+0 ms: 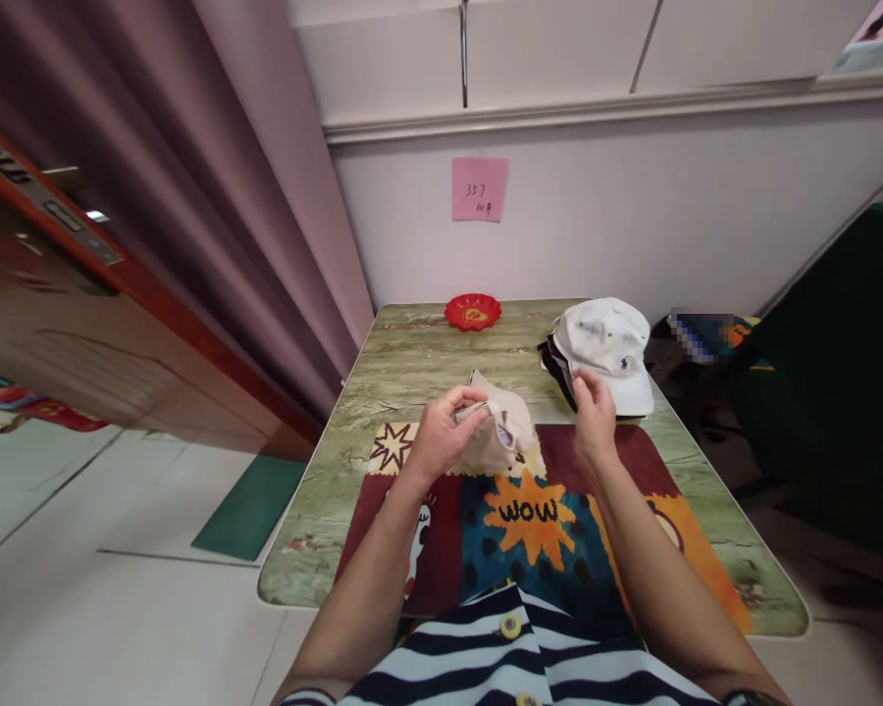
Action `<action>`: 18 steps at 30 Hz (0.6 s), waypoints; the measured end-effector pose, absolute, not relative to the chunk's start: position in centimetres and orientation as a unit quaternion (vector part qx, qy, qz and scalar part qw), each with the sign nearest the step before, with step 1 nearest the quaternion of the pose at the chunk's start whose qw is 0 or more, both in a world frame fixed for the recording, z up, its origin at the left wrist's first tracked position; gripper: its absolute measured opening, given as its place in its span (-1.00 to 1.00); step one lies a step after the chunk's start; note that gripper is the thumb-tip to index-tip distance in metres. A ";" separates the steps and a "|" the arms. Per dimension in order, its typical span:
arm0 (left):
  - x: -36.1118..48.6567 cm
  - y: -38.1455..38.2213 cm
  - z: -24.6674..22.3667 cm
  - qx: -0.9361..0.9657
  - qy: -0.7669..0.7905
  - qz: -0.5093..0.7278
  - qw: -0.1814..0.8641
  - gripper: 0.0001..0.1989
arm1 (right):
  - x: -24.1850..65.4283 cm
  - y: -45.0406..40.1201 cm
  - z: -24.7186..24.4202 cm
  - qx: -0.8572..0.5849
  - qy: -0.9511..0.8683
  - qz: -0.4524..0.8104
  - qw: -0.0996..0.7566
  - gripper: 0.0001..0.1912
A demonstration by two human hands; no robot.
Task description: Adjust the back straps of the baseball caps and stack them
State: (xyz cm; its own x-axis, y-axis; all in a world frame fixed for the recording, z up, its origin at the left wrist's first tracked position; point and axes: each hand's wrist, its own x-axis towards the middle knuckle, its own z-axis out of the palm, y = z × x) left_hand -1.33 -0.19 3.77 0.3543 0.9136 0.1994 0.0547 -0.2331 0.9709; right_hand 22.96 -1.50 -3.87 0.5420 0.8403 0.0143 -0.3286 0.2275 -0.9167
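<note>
A beige cap (494, 431) is held over the patterned mat (423, 564), gripped at its left edge between the thumb and fingers of my left hand (448, 427). To the right, my right hand (595, 412) is raised in front of a stack of caps, its fingers partly curled with a gap between thumb and fingers and nothing seen between them. On top of that stack lies a white cap (604, 338) with a small dark logo, and darker caps (557, 371) show beneath it.
The green wood-patterned table (412, 353) carries a red scalloped dish (473, 312) at its back edge. A pink note (480, 189) is stuck on the wall. A purple curtain (265, 176) hangs on the left, and a dark green object (846, 382) stands on the right.
</note>
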 end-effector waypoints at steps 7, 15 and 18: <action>0.2 -0.6 4.3 0.621 0.311 0.366 0.620 -0.66 | 19.0 -5.1 2.0 -0.512 -0.622 0.268 0.528 -0.79; -1.5 -0.3 3.3 0.558 0.237 0.331 0.723 -0.57 | 18.9 -4.5 0.8 -0.505 -0.567 0.340 0.554 -0.64; -0.6 0.1 2.5 0.545 0.273 0.345 0.714 -0.59 | 18.7 -4.8 1.0 -0.510 -0.574 0.330 0.549 -0.64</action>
